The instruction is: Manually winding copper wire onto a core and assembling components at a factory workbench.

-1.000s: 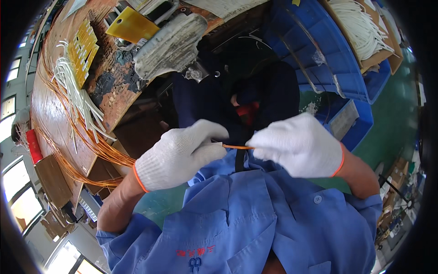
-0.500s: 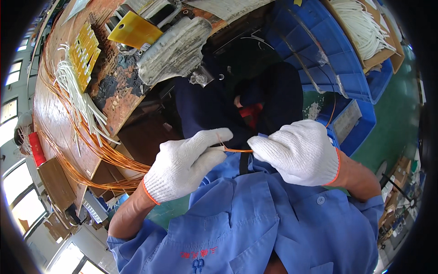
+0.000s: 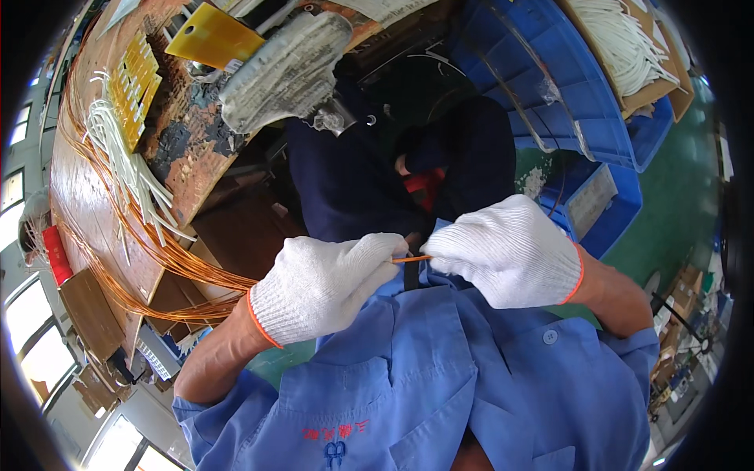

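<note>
In front of my lap, a short stretch of copper wire (image 3: 411, 259) runs between my two white-gloved hands. My left hand (image 3: 326, 286) is closed, with thumb and forefinger pinched on the wire's left part. My right hand (image 3: 506, 251) is also closed, gripping the wire a short way to the right. The fingers hide the rest of the wire in both gloves. A bundle of copper wires (image 3: 200, 275) passes from the table to behind my left forearm.
On the wooden table (image 3: 86, 188) at left lie white tubes (image 3: 129, 157) and a slotted yellow plate (image 3: 133, 86). A worn grey block (image 3: 287, 74) and a yellow board (image 3: 214, 37) sit at its edge. Blue crates (image 3: 550, 71) and a box of white tubes (image 3: 616, 43) stand right.
My left fingers have closed over the wire, covering the white piece and thin strand seen there before. The hands have come slightly closer, leaving less wire exposed.
</note>
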Demonstrator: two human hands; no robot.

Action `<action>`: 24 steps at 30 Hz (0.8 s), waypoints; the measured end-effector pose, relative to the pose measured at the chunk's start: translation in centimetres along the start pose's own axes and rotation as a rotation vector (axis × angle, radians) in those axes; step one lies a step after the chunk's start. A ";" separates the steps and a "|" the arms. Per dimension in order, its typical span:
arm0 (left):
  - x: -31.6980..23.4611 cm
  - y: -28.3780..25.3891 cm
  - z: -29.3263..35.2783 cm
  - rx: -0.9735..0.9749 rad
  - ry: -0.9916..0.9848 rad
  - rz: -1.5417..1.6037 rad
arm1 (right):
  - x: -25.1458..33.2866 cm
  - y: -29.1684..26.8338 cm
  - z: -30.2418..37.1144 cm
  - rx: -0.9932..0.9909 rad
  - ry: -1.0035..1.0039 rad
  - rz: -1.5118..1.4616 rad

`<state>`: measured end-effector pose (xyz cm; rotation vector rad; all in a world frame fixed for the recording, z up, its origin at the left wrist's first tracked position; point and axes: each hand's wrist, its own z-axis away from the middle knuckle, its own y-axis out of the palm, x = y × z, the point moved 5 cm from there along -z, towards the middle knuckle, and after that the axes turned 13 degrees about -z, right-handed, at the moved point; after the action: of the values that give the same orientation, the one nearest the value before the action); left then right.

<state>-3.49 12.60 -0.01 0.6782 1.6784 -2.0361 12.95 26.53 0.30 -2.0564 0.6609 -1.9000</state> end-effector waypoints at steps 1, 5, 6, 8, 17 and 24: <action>-0.1 0.0 0.0 0.041 -0.005 -0.033 | -0.3 0.4 0.0 0.002 0.011 -0.044; -0.5 1.3 -0.4 0.192 0.039 -0.196 | -0.6 2.3 -0.5 0.004 0.009 -0.132; 0.1 1.6 -0.3 0.144 0.039 -0.183 | -0.9 2.6 -0.2 -0.014 0.057 -0.106; 1.5 1.4 -0.1 0.042 0.058 -0.272 | -1.4 1.9 -0.1 -0.123 0.109 -0.142; 3.8 3.2 -1.1 0.051 0.090 -0.356 | -4.2 2.8 1.7 -0.084 0.135 -0.110; 3.8 6.5 -3.8 0.029 0.294 -0.451 | -5.9 4.2 3.3 0.002 0.326 -0.107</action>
<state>-2.23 15.11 -8.03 0.6820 2.1317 -2.3572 15.31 25.47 -7.26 -1.8293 0.6280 -2.3239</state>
